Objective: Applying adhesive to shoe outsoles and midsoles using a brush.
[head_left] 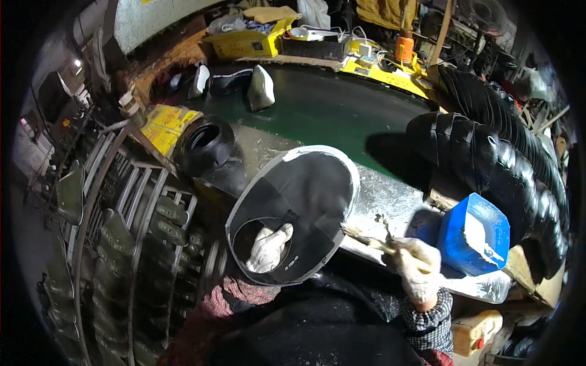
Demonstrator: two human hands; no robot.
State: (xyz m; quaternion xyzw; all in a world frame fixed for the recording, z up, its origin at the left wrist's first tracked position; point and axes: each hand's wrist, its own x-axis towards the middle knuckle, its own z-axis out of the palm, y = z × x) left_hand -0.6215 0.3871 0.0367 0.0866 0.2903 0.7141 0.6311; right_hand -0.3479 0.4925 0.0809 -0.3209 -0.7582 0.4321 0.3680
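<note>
A large black oval rubber-like piece (317, 183) with a white-coated rim lies tilted in front of me. Through the round opening in its lower part shows my left hand (267, 249), in a white glove, closed against the edge of the opening; some fingers are hidden. My right hand (418, 265), also gloved in white, is closed around the handle of a brush (366, 236). Its pale bristles are close to the right side of the white rim; I cannot tell whether they touch. Right of that hand stands a blue container (458, 238) with white stuff inside.
A metal sheet (390, 198) with white smears lies under the work. Black ribbed rolls (482, 155) are stacked at the right. A black hollow form (207, 146) and yellow packaging (168, 128) stand left. Racks with dark green pieces (113, 232) fill the lower left.
</note>
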